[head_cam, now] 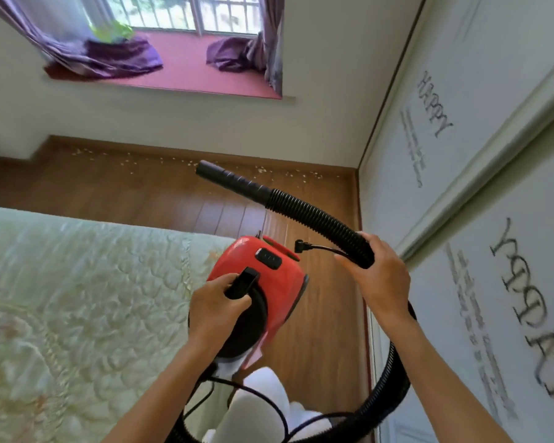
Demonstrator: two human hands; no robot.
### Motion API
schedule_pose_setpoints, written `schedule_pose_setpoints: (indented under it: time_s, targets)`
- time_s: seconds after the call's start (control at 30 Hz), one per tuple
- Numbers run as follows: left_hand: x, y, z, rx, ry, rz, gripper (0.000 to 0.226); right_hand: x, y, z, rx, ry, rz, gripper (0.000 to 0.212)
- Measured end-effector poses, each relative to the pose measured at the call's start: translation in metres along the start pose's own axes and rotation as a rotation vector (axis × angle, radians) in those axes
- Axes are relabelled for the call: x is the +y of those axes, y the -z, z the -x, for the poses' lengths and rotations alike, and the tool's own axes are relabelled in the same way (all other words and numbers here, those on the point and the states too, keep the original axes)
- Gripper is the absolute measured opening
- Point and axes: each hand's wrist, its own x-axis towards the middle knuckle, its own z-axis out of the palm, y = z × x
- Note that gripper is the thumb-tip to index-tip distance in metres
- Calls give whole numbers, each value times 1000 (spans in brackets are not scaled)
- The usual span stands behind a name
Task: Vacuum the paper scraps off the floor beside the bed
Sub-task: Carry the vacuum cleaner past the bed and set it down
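Note:
A red canister vacuum (275,276) hangs in the air above the wooden floor (141,190), carried by its black handle in my left hand (219,306). My right hand (376,276) grips the black ribbed hose (304,211), which loops down behind my arm and round to the canister. The hose's smooth black nozzle (224,177) points up and left, well off the floor. Small pale paper scraps (263,170) lie scattered along the floor by the far wall under the window. The bed (77,298), under a pale green quilt, fills the lower left.
A wardrobe with lettered sliding doors (461,155) runs along the right. Between it and the bed is a narrow strip of floor. A red window seat (186,71) with purple curtains is on the far wall. My legs in white (259,407) and a thin black cord (263,394) are below.

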Motion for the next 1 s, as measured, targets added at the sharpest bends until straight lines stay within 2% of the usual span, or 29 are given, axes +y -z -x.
schedule_pose_setpoints:
  time_s: [0.17, 0.4, 0.63, 1.0]
  targets:
    - [12, -21, -102, 7, 36, -10, 19, 1, -41, -110, -31, 67, 4, 53]
    - [22, -27, -247, 36, -18, -35, 22, -28, -96, -267, -16, 119, 47, 54]
    - [30, -10, -376, 155, 20, -10, 35, -69, -146, -397, -21, 155, 10, 49]
    - [25, -4, -593, 430, 374, 121, 23, -133, -300, -653, -335, 399, -32, 52]
